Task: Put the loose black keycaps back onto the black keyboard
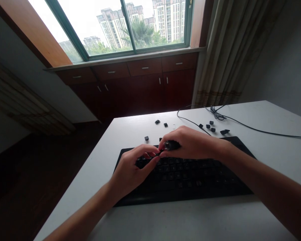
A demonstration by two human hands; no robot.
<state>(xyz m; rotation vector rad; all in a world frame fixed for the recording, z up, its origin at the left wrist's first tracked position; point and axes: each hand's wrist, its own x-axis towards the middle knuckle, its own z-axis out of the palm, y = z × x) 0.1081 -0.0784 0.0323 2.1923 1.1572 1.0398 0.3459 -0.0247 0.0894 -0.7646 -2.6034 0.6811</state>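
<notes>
A black keyboard (pixel 165 190) lies on the white table in front of me, partly covered by my hands. My left hand (pixel 132 169) reaches over its left part, with thumb and forefinger pinched on a small black piece (pixel 159 153), perhaps a keycap; its shape is mostly hidden. Fingertips of my right hand (pixel 188 142) meet the left ones at that piece. Curled in the right hand is a dark tool (pixel 172 145) with a shiny rounded end, its kind not clear. A loose black keycap (pixel 146 138) sits just beyond the keyboard's back edge.
Small black parts (pixel 157 122) lie towards the table's far edge. Several loose keycaps (pixel 212 130) are scattered at the back right, close to a dark angular piece (pixel 225 132). A bundled black cable (pixel 217 114) trails off to the right. The white table (pixel 100 147) ends at the left.
</notes>
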